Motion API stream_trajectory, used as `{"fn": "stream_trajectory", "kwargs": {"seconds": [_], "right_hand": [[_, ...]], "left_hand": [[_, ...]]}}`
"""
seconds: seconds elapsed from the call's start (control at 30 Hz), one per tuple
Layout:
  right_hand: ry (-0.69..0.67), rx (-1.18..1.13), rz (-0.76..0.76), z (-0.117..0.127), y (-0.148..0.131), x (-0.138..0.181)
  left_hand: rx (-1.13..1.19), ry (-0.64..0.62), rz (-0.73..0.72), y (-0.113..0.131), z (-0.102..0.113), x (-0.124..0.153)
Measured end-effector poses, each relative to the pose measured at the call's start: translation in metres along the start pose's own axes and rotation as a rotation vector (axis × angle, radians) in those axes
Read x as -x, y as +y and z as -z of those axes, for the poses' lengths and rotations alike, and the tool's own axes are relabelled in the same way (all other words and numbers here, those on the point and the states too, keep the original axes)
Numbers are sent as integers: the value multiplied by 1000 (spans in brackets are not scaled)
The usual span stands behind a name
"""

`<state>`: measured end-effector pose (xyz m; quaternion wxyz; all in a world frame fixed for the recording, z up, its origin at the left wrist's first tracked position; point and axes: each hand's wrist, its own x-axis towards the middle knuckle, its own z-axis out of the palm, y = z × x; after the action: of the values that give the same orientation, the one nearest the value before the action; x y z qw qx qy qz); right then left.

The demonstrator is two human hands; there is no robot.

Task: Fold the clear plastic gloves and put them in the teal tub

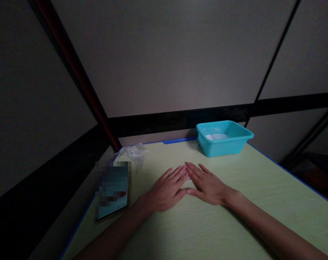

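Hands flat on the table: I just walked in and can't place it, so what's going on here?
A person rests both hands palm down on a pale green table, left hand and right hand with fingertips meeting over a small pale item, mostly hidden. A teal tub sits beyond, crumpled clear plastic and a phone to the left.

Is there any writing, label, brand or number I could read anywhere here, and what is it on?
None can be read.
The phone at the table's left edge: its lit screen is blurred out, nothing legible.
The teal tub: no label or mark shows.
The clear plastic bag: no print visible.
The small pale thing under the fingertips of the left hand and right hand: too hidden to tell.
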<state>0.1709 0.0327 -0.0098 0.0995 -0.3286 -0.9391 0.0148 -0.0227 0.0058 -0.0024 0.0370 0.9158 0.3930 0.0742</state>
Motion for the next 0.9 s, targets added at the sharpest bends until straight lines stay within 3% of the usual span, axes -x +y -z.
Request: {"fn": "stream_trajectory", "kwargs": {"seconds": [0.33, 0.5, 0.6, 0.77, 0.9], "right_hand": [[-41, -37, -15, 1, -1, -1], [-34, -117, -26, -2, 3, -1], [17, -222, -27, -3, 8, 0], [174, -386, 27, 6, 15, 6], [212, -235, 159, 16, 21, 12]], "left_hand": [[59, -32, 18, -5, 2, -1], [196, -50, 75, -7, 2, -2], [383, 7, 153, -12, 0, -3], [751, 213, 224, -23, -4, -6], [675, 260, 212, -19, -4, -6]]}}
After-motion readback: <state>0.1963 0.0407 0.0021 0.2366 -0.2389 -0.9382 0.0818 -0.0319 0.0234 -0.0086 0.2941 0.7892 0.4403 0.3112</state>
